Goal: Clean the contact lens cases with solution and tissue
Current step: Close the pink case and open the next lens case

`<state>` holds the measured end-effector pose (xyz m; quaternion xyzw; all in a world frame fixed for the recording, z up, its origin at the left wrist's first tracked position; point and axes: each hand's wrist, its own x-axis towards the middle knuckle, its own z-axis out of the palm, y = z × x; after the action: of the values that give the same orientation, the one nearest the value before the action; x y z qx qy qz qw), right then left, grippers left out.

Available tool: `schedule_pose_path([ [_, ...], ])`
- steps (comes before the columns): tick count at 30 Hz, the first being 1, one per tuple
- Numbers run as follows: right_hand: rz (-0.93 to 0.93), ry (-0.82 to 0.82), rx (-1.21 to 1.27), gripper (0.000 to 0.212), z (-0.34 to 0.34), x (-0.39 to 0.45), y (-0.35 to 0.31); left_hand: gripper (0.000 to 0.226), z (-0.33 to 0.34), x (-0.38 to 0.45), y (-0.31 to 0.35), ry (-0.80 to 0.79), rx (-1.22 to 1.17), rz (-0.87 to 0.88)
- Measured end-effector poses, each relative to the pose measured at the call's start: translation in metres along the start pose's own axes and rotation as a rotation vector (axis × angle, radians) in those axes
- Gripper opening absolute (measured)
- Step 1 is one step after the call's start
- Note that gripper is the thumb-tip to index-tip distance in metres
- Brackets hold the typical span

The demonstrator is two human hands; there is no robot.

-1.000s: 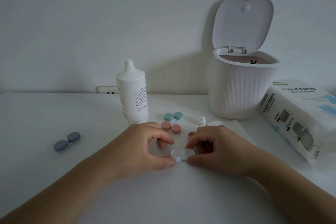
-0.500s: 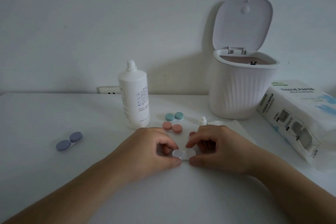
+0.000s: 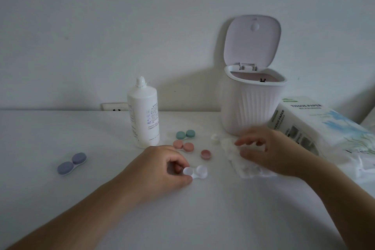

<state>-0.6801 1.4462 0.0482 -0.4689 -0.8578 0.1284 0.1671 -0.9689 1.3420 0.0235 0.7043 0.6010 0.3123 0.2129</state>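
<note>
Left hand (image 3: 162, 170) rests on the white table (image 3: 60, 199), thumb and forefinger pinching the left cup of the white lens case (image 3: 195, 172); the case lies flat just right of the fingertips, both cups uncapped. Right hand (image 3: 267, 150) is over the crumpled tissue (image 3: 233, 152), well right of the case; fingers are spread and loosely bent, and whether the thumb actually presses the tissue cannot be told, since the hand is slightly blurred. A loose pink cap (image 3: 206, 154) sits upturned between the white case and the tissue. Behind it lies the pink lens case (image 3: 183, 146), capped, and just beyond that the teal lens case (image 3: 185, 134), also capped. The blue-grey lens case (image 3: 72, 163) lies apart at the left of the table. Solution bottle (image 3: 143, 115) stands upright with its cap off, left of the teal case; a small white cap (image 3: 215, 138) stands near the far edge of the tissue. Small white bin (image 3: 253, 107) stands at the back with its lid raised. Tissue paper pack (image 3: 316, 126) lies at the right, beside the bin.
</note>
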Motion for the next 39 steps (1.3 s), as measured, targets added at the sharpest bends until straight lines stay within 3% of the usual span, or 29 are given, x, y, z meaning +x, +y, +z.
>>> schedule_pose_path([
  [6,-0.004,-0.064,-0.001,0.043,0.015,-0.008,0.013,0.009,-0.002,-0.002,0.003,0.013,-0.044,0.028],
  [14,-0.057,0.193,0.115,0.020,0.031,-0.010,0.013,0.024,-0.006,-0.002,0.005,0.011,-0.170,-0.001],
  [22,-0.089,0.229,0.139,0.016,0.032,-0.008,0.018,0.009,-0.017,0.012,0.019,0.121,-0.224,-0.093],
  [27,-0.090,0.229,0.133,0.020,0.032,-0.008,0.017,0.010,-0.028,0.031,0.045,0.103,-0.503,-0.175],
  [32,-0.096,0.241,0.150,0.021,0.033,-0.008,0.018,0.007,-0.041,0.074,0.069,0.261,-0.502,-0.119],
  [39,-0.117,0.248,0.164,0.026,0.035,-0.007,0.020,0.013,-0.056,0.144,0.105,0.290,-0.628,-0.065],
])
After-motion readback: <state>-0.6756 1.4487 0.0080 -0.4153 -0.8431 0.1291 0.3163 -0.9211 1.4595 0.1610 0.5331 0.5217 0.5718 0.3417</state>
